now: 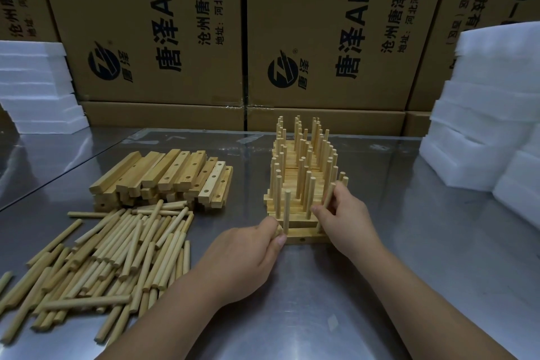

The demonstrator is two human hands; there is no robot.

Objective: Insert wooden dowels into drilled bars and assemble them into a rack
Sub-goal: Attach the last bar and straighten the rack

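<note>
Where the two forearms reach in from the bottom edge, the left hand [251, 248] closes its grip on the left end of the nearest bar [304, 238], thumb and fingertips pinching it against the steel table [409, 257]. The right hand [342, 219] has its grip curled round a dowel [330, 194] standing slightly tilted at the bar's right end. How deep that dowel sits cannot be told, as the fingers hide its foot. Another dowel, the upright one [287, 210], already stands near the left end of the same bar. To the left lie the loose dowels [117, 248] in a wide heap, and just beyond them a stack of drilled bars [163, 178]. Behind the held bar the rack [304, 161] runs away from the person, row after row of bars bristling with pegs. The likely trouble is the tilt: pressed down while leaning, the dowel could bind in its hole or split the wood. The table looks slick, so a hard push might also slide the bar into the rows behind and knock pegs askew. Farther back stand white foam blocks [482, 126] and printed cardboard boxes [160, 23].
</note>
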